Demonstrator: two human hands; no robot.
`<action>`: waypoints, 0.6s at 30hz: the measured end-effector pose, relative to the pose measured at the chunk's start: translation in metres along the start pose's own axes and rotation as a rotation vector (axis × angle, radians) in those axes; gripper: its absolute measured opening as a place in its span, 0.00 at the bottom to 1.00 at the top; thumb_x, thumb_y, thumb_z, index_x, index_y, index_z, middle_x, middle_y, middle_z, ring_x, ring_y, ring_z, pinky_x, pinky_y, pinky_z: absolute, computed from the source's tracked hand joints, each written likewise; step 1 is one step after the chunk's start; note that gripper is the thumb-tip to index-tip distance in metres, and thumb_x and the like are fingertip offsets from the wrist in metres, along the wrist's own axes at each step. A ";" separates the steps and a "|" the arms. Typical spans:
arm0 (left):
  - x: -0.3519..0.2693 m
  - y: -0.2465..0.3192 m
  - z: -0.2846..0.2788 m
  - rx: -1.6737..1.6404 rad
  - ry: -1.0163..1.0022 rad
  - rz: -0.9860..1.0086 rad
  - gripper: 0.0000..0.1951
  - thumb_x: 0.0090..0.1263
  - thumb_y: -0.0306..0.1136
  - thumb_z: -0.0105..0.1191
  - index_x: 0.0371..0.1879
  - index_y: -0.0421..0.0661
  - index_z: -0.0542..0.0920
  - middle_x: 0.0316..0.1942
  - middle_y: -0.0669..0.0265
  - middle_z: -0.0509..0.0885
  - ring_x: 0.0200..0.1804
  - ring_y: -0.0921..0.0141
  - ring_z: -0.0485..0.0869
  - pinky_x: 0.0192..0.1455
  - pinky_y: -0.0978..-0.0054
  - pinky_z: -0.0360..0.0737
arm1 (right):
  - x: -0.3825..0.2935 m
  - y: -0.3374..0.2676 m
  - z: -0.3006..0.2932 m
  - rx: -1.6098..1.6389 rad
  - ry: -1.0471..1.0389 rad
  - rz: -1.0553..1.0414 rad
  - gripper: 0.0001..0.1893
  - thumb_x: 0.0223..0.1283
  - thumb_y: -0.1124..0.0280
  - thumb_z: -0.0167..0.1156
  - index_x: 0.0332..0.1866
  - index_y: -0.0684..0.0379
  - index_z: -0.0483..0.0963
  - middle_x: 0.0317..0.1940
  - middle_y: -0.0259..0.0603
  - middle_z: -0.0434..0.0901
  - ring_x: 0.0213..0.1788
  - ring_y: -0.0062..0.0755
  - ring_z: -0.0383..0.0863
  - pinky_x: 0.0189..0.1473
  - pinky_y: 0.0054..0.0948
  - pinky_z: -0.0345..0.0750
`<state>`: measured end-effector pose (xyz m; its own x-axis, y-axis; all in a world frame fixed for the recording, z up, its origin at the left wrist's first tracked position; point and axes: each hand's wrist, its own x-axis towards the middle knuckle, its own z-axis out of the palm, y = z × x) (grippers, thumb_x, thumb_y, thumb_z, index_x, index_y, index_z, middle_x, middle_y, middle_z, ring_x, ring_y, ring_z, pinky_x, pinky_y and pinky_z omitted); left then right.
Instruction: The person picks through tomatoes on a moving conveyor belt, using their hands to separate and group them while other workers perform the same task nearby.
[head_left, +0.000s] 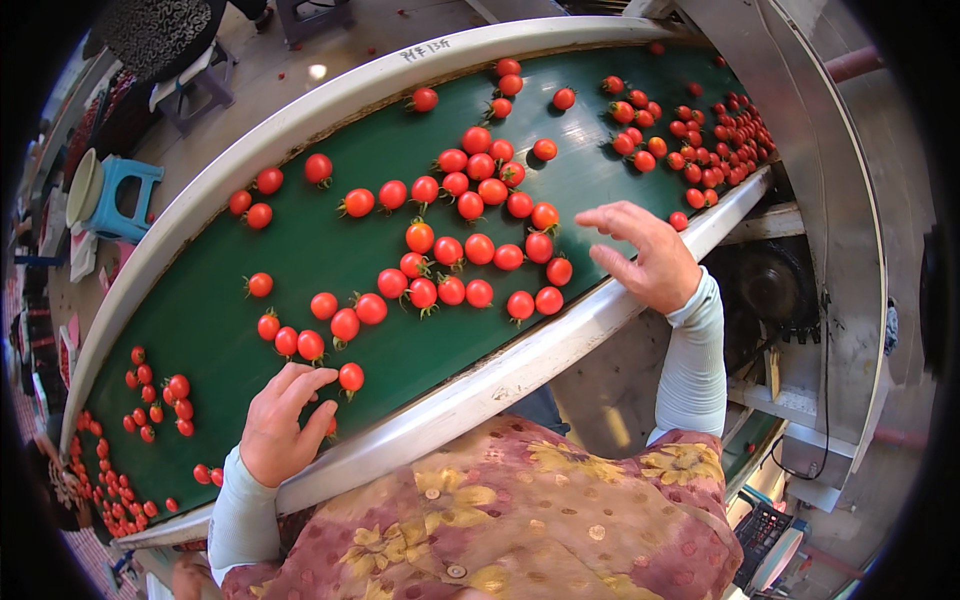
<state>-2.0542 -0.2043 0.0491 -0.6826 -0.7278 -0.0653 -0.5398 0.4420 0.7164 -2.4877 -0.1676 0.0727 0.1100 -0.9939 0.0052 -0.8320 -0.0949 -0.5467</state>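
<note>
Many small red tomatoes, several with green stems, lie spread over a green conveyor belt (397, 337). My left hand (289, 424) is over the near edge at the lower left, fingers apart, beside a single tomato (351, 377); another tomato (331, 426) is partly hidden behind its thumb. Over the near rail on the right, my right hand (645, 255) is spread with nothing in it. A loose group of tomatoes (479, 248) lies to its left. Denser clusters sit at the belt's far right (739, 139) and far left (112, 487).
A pale metal rail (480, 390) borders the belt's near side, and a curved rim (225, 142) its far side. A metal machine frame (817, 187) rises at the right. Beyond the belt are a blue plastic stool (124, 199) with a basin and a seated person (154, 34).
</note>
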 end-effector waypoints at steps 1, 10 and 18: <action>0.002 0.001 0.001 0.010 -0.006 0.004 0.19 0.58 0.18 0.59 0.51 0.39 0.79 0.41 0.57 0.79 0.36 0.65 0.81 0.39 0.72 0.80 | 0.000 -0.002 0.003 -0.020 -0.009 -0.052 0.17 0.59 0.72 0.63 0.55 0.56 0.77 0.49 0.44 0.79 0.51 0.48 0.79 0.54 0.37 0.78; 0.039 0.021 0.007 0.252 -0.081 0.304 0.23 0.55 0.26 0.64 0.53 0.43 0.79 0.55 0.54 0.76 0.58 0.53 0.76 0.58 0.57 0.74 | 0.020 -0.025 0.055 -0.049 -0.064 -0.395 0.24 0.48 0.72 0.69 0.55 0.55 0.78 0.59 0.48 0.74 0.63 0.53 0.72 0.67 0.45 0.69; 0.123 -0.009 0.002 0.525 0.208 0.323 0.20 0.60 0.27 0.61 0.54 0.42 0.78 0.58 0.54 0.74 0.65 0.50 0.71 0.65 0.56 0.69 | 0.029 0.015 0.040 -0.311 0.091 -0.122 0.23 0.53 0.71 0.67 0.56 0.59 0.76 0.61 0.52 0.73 0.64 0.53 0.71 0.66 0.43 0.69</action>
<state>-2.1347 -0.2969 0.0332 -0.7698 -0.5784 0.2698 -0.5284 0.8147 0.2390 -2.4753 -0.1952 0.0316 0.1812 -0.9739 0.1367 -0.9434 -0.2115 -0.2557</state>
